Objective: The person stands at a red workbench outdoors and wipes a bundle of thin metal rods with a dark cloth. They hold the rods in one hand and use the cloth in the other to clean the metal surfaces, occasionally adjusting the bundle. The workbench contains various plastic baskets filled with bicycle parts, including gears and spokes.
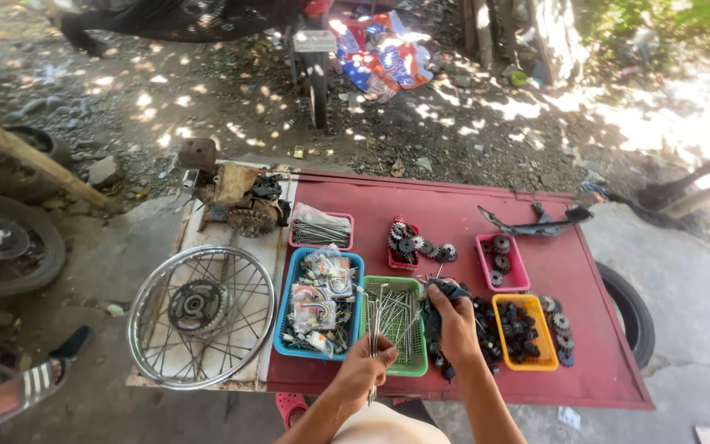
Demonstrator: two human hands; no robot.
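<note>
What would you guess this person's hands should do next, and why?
Probably wipe the spokes with the rag. The left hand grips a bundle of spokes upright over the green basket, where more lie, and the right hand holds the dark rag beside them.

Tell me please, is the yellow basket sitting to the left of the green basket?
No, the yellow basket sits right of the green basket.

Spoked wheel (201, 316) sits on the table's (454, 205) left end, baskets of spokes (396, 325) and gears (523, 330) lined up to its right.
</note>
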